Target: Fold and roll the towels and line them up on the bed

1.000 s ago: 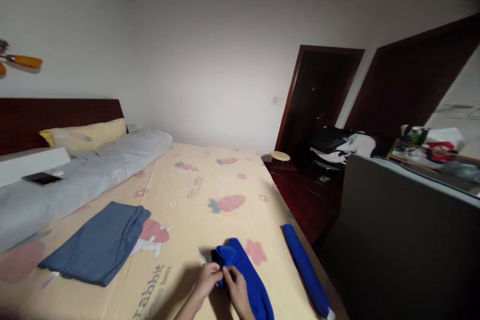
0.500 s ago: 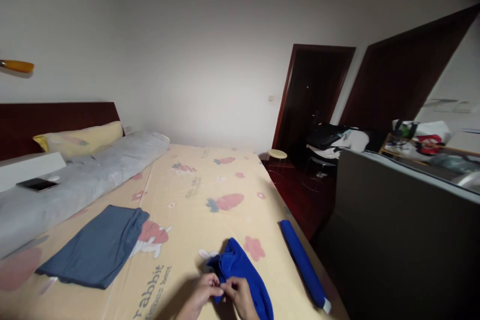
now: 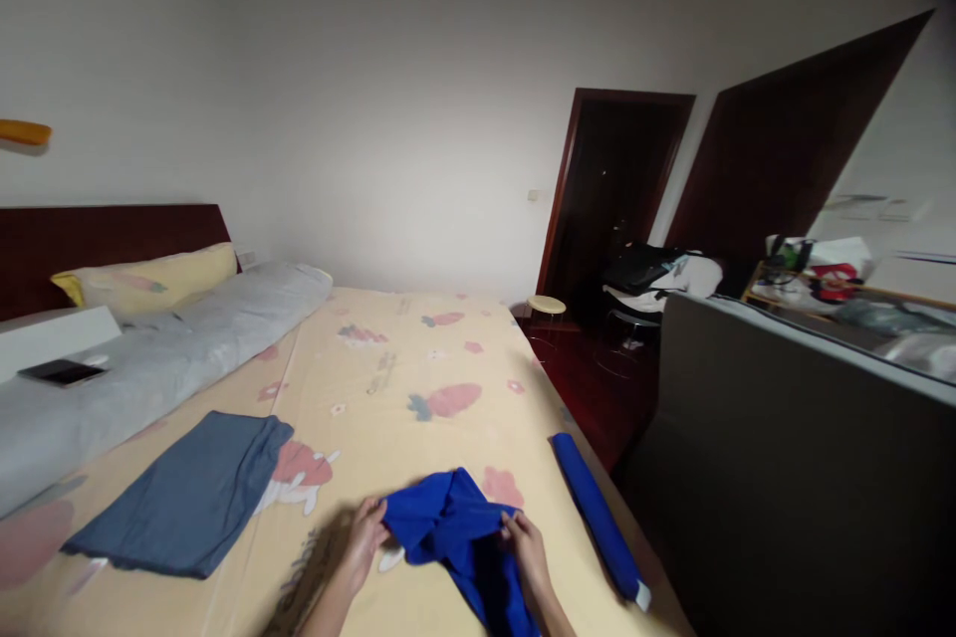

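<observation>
A bright blue cloth [image 3: 448, 523] is stretched between my two hands above the bed, its lower part trailing toward me. Its exact kind does not show. At its left edge, my left hand [image 3: 365, 537] pinches the fabric. My right hand [image 3: 525, 545] grips the opposite edge with thumb and fingers. To the right, a rolled blue cloth bundle [image 3: 597, 518] with a pale end lies along the bed's edge. A dark grey-blue cloth [image 3: 190, 498], spread flat, lies on the left of the bed.
The patterned bed sheet [image 3: 395, 338] covers the bed. A grey bolster [image 3: 171, 358] with a phone [image 3: 64, 372] on it lies by the headboard. On the right stands a dark panel [image 3: 769, 458]. Beyond the bed are a stool [image 3: 547, 305] and a chair piled with clothes [image 3: 657, 271].
My hands, close together before, have moved apart and pull the blue cloth wide between them. The view has shifted slightly to the right.
</observation>
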Tool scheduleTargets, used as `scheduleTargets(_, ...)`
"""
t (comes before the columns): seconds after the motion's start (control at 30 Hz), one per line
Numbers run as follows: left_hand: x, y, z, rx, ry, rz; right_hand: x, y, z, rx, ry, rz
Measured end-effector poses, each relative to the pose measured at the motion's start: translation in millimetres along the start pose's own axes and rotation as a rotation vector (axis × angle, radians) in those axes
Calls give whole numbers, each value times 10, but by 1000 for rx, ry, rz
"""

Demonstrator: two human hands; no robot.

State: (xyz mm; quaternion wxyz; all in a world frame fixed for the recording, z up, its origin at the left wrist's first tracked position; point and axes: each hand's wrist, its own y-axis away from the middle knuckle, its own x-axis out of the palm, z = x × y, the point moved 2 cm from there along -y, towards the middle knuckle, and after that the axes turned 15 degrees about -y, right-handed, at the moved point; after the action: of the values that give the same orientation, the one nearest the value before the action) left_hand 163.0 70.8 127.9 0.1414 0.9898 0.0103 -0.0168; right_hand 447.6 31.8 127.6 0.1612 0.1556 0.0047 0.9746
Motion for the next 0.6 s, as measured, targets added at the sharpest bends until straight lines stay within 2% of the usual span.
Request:
scheduleTargets(0.17,-367,-94,-338,75,108,-135,-191,-217,536,-121,11,-95)
scheduleTargets(0.33,-761,-44,-639,164,98,-237,-508,-466,1033,-293,211,-191)
scheduleTargets(0.47,-1082,51,-857,205,25,-259,-743,-648,1246,-361,402,-236)
scheduleTargets(0.6,-1375,82,-1040,245,-57,-285,-880,-820,1322,-377,555,-247)
